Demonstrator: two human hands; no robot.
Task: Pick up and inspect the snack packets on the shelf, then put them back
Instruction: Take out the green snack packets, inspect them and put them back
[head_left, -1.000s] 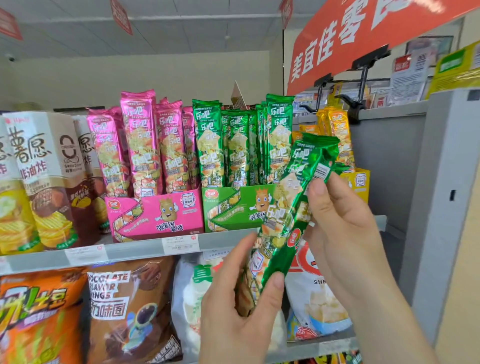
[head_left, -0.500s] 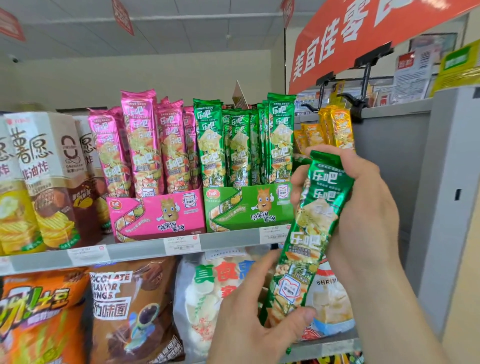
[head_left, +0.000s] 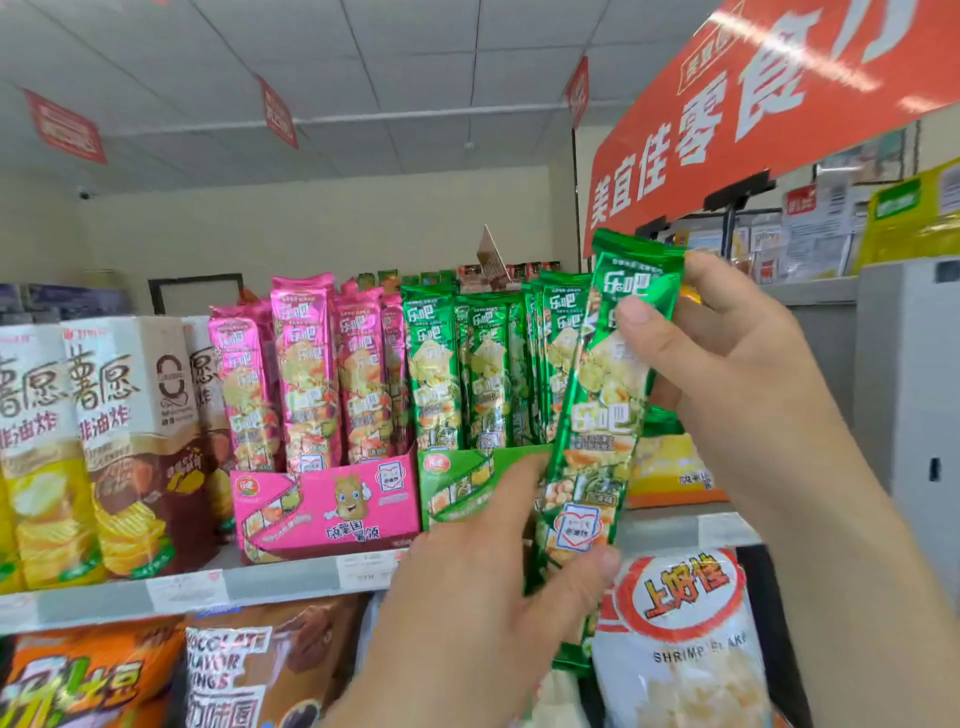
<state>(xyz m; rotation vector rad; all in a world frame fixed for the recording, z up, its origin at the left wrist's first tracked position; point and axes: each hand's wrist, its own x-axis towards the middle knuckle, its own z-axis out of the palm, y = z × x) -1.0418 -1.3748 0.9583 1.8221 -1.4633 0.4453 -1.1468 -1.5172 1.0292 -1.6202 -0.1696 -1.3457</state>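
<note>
I hold a long green snack packet (head_left: 602, 415) nearly upright in front of the shelf, its printed front facing me. My right hand (head_left: 727, 374) grips its upper part, thumb across the front. My left hand (head_left: 483, 597) pinches its lower end between thumb and fingers. Just behind it stands the green display box (head_left: 457, 488) with several matching green packets (head_left: 478, 374). To the left, a pink display box (head_left: 322, 504) holds several pink packets (head_left: 306, 369).
Brown and yellow crisp cartons (head_left: 130, 441) stand at the left of the grey shelf edge (head_left: 260, 582). Below are a brown chocolate-rings bag (head_left: 249, 670), an orange bag (head_left: 67, 680) and a white shrimp-flakes bag (head_left: 680, 644). A yellow box (head_left: 670, 473) and grey upright (head_left: 904, 395) are right.
The green packet has been turned from tilted to nearly upright and raised toward the green box. My right hand has shifted up to its top; my left hand has followed at its bottom.
</note>
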